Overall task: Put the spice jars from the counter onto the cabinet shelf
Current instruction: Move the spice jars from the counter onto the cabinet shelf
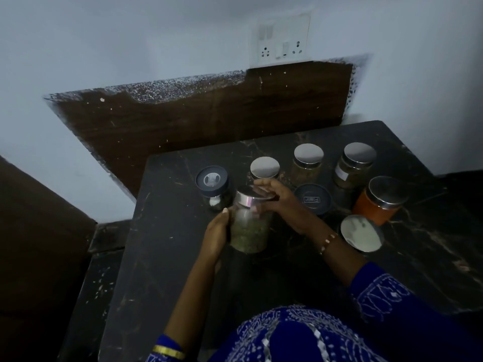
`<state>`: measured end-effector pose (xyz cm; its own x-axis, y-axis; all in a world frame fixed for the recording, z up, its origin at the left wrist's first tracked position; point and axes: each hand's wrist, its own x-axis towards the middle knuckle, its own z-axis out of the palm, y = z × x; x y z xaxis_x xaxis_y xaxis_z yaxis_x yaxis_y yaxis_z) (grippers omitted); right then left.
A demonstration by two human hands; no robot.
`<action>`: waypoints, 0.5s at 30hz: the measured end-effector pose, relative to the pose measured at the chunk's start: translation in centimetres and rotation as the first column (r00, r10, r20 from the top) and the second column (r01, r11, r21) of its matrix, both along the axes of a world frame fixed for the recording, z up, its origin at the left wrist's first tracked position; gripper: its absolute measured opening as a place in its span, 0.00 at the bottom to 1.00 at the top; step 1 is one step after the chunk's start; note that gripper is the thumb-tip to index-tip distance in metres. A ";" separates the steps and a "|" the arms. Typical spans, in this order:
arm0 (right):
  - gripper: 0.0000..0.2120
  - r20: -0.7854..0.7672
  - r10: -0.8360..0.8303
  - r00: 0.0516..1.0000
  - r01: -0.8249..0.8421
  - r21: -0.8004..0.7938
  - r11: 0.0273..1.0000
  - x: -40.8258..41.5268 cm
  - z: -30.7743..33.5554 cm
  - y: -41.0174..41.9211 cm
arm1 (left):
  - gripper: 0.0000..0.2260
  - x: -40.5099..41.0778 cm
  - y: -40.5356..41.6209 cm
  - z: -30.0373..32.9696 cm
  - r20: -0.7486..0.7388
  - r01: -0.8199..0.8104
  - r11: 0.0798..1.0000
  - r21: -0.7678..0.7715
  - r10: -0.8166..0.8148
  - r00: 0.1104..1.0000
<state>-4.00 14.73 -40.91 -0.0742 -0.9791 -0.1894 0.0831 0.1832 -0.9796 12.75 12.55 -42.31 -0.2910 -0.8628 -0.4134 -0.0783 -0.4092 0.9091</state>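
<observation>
Head view: both hands grasp the green-herb jar (249,226) near the surface's (167,257) left edge; left hand (218,231) wraps the glass body, right hand (277,202) curls over the steel lid (252,195). Advice: support the body, don't lift by the lid. Seven jars wait behind.

Place: we take this for a home kitchen.
Surface: we see a dark marble-veined stone desk (167,257) set into a corner.
Storage: we count several glass spice jars with steel or grey plastic lids (354,165) standing on it.
Walls: we note pale painted plaster, a brown wood-grain backsplash panel (209,116), and a white wall socket plate (281,39).
</observation>
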 end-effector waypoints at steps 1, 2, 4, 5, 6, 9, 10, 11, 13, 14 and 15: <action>0.28 0.112 0.014 0.994 -0.009 -0.042 0.999 -0.2 1.1 0.1 | 0.17 0.1 0.0 0.5 -0.054 0.021 0.999 0.044 -0.019 0.998; 0.28 0.221 0.030 0.975 -0.010 -0.088 0.996 -0.3 2.1 0.2 | 0.18 0.0 0.0 1.1 -0.130 0.048 0.995 0.093 -0.036 0.991; 0.27 0.350 0.045 0.936 0.019 -0.177 0.984 -0.5 3.8 0.2 | 0.19 -0.4 0.0 2.0 -0.301 0.100 0.978 0.183 -0.041 0.953; 0.27 0.363 0.036 0.931 0.043 -0.209 0.977 -0.4 4.5 0.2 | 0.20 -0.7 0.0 2.5 -0.367 0.121 0.970 0.213 -0.035 0.930; 0.26 0.359 0.016 0.933 0.072 -0.232 0.970 -0.4 4.8 0.2 | 0.21 -1.1 0.1 2.9 -0.409 0.133 0.961 0.243 -0.023 0.912; 0.16 0.362 -0.111 0.926 0.201 -0.222 0.954 0.1 5.7 0.7 | 0.21 -2.7 0.5 4.0 -0.464 0.167 0.944 0.284 -0.017 0.886; 0.11 0.344 -0.182 0.921 0.266 -0.213 0.940 0.2 5.8 0.8 | 0.21 -3.3 0.7 4.5 -0.459 0.156 0.950 0.269 -0.015 0.888; 0.08 0.295 -0.266 0.918 0.334 -0.209 0.919 0.4 6.1 0.8 | 0.21 -3.8 0.9 4.8 -0.437 0.137 0.960 0.244 -0.018 0.899; 0.07 0.145 -0.399 0.905 0.423 -0.228 0.877 0.5 6.2 0.8 | 0.22 -4.6 1.4 5.4 -0.393 0.087 0.980 0.177 -0.011 0.920; 0.07 0.076 -0.435 0.897 0.440 -0.235 0.867 0.5 6.1 0.8 | 0.22 -4.7 1.5 5.6 -0.369 0.046 0.990 0.130 0.005 0.930; 0.06 0.023 -0.456 0.890 0.449 -0.230 0.864 0.4 6.1 0.8 | 0.22 -4.7 1.5 5.8 -0.344 0.006 0.997 0.074 0.020 0.939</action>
<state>-3.59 15.57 -34.81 -0.5214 -0.8524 0.0395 0.0726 -0.0904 -0.9933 8.09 14.01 -36.55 -0.4208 -0.8367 -0.3506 0.2369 -0.4744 0.8479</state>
